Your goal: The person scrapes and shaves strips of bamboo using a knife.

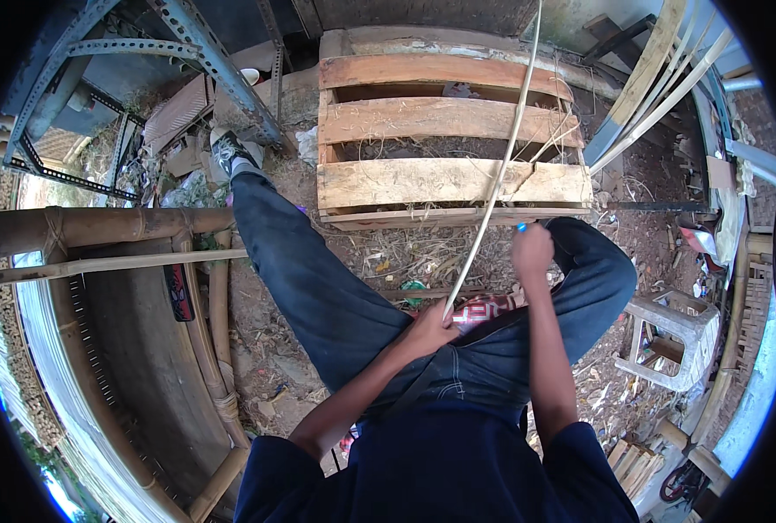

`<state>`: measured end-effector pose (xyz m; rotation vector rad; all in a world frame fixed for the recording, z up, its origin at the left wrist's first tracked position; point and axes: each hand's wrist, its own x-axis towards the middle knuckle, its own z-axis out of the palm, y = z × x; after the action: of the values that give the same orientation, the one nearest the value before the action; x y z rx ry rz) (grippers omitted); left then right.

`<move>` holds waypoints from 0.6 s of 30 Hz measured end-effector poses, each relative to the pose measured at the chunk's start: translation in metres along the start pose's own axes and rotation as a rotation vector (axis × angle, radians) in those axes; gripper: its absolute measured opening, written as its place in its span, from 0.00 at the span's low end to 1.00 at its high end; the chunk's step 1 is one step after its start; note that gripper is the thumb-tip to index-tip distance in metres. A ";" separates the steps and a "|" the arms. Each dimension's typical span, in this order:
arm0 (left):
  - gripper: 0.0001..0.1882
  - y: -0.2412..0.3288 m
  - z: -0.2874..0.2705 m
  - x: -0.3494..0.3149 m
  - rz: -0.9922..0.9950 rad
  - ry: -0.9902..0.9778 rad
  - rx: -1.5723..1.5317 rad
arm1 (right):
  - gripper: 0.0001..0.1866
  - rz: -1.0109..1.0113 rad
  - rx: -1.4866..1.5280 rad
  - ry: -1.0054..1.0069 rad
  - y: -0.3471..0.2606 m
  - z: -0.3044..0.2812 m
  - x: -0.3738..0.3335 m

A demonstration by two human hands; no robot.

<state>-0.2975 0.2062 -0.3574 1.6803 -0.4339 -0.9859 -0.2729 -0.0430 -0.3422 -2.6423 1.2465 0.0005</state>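
Observation:
A long, thin, pale bamboo strip (498, 181) rises from my lap and slants up past the top of the view. My left hand (431, 331) is closed round its lower end, between my thighs. My right hand (532, 254) is a fist above my right thigh, to the right of the strip and apart from it. A small bright blue piece (521, 227) shows at the top of that fist; the rest of what it holds is hidden. Just past my left hand, a red and white patterned thing (484, 314) lies between my legs.
A slatted wooden pallet (449, 181) lies ahead. Several long strips (667, 100) lean at the far right, above a worn pale stool (672, 336). Thick bamboo poles (100, 228) form a frame on the left, below a perforated metal frame (218, 74). Shavings litter the ground (405, 253).

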 end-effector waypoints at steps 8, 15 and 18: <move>0.12 0.027 -0.007 0.013 0.036 -0.067 0.038 | 0.14 -0.218 0.281 0.021 0.000 -0.079 0.026; 0.12 0.021 -0.007 0.009 0.090 -0.040 0.049 | 0.13 -0.217 0.344 -0.184 0.012 -0.030 -0.073; 0.12 0.019 -0.006 0.011 0.080 -0.001 0.046 | 0.13 -0.201 0.345 -0.284 0.005 -0.019 -0.099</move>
<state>-0.2825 0.1955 -0.3443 1.6899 -0.5242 -0.9247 -0.3424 0.0258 -0.3156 -2.3540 0.8060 0.1141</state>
